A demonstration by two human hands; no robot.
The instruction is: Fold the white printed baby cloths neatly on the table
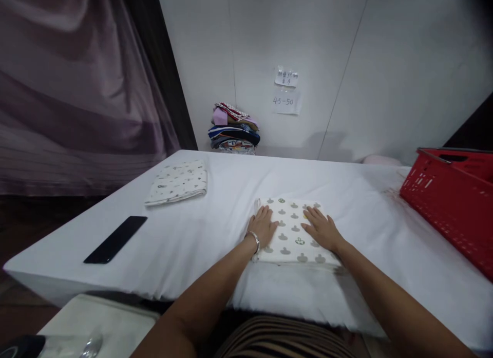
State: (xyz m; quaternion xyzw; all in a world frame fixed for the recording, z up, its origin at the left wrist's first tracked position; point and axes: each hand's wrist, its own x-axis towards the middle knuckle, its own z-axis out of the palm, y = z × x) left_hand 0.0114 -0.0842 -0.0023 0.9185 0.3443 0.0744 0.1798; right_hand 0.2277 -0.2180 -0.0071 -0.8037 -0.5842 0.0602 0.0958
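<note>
White paper [286,103] reads "45-50" beyond the nearer folded cloth [289,240].

The cream cloth [291,234] bears grey and green motifs.

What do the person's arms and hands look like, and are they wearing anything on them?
Both arms look bare, with no sleeves showing. The left hand has a shiny, silvery bracelet at its wrist. The right hand has no bracelet. Neither wears a glove.

From the near side of the table [219,229], your head camera looks forward and down, close to the right cloth [289,233], facing the wall [258,34].
</note>
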